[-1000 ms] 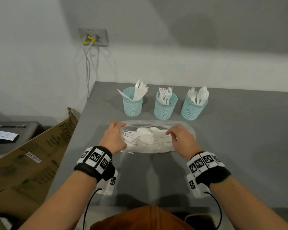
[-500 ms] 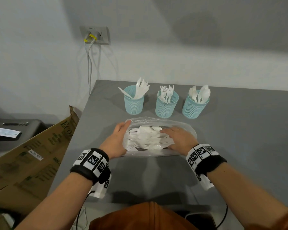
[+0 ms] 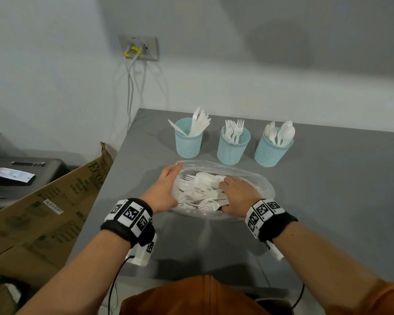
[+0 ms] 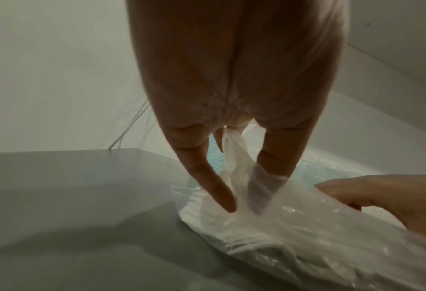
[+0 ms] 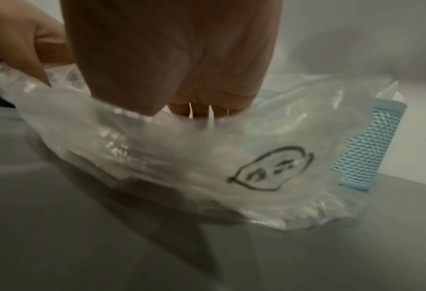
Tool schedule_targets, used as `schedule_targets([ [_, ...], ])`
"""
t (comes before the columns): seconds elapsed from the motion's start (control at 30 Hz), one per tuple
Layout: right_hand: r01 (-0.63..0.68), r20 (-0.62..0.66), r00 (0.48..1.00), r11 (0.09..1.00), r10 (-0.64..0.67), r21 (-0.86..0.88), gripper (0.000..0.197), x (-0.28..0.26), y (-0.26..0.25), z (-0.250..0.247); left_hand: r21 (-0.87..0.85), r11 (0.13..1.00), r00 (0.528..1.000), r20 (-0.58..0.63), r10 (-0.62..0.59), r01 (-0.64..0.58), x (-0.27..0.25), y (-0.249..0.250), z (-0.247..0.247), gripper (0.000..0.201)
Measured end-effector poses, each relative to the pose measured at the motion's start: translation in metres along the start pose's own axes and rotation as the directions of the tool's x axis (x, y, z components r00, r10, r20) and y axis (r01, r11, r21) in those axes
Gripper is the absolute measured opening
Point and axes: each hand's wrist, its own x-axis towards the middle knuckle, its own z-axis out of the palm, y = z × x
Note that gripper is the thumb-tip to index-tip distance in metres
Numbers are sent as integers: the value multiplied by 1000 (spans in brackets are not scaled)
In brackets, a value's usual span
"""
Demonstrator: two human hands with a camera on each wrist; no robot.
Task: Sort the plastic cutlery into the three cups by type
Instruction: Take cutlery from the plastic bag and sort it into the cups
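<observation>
Three light blue mesh cups stand in a row at the back of the grey table: knives (image 3: 189,142) on the left, forks (image 3: 233,145) in the middle, spoons (image 3: 273,147) on the right. In front of them lies a clear plastic bag (image 3: 259,185) holding a pile of white forks and spoons (image 3: 200,189). My left hand (image 3: 168,185) holds the bag's left edge, with plastic (image 4: 234,149) gathered between its fingers. My right hand (image 3: 234,192) is inside the bag with its fingers curled into the pile. In the right wrist view, white handles (image 5: 210,116) show between those fingers.
A large cardboard box (image 3: 43,201) leans against the table's left edge. Behind it sits a black device (image 3: 21,173). Cables (image 3: 130,87) hang from a wall socket above the table's back left corner. Bare grey tabletop (image 3: 339,201) stretches to the right.
My right hand has moved from the bag's right rim into the bag and onto the cutlery pile. My left hand has slid further along the bag's left edge.
</observation>
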Motion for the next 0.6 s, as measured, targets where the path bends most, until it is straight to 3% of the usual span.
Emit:
schedule_targets([
  [0.23, 77, 54, 995, 997, -78, 18, 67, 10, -21, 1, -26, 1000, 1000, 24, -9, 10, 3, 6, -1, 107],
  [0.6, -10, 92, 996, 991, -2, 136, 49, 19, -31, -4, -58, 998, 999, 54, 2, 1, 3, 15, -6, 103],
])
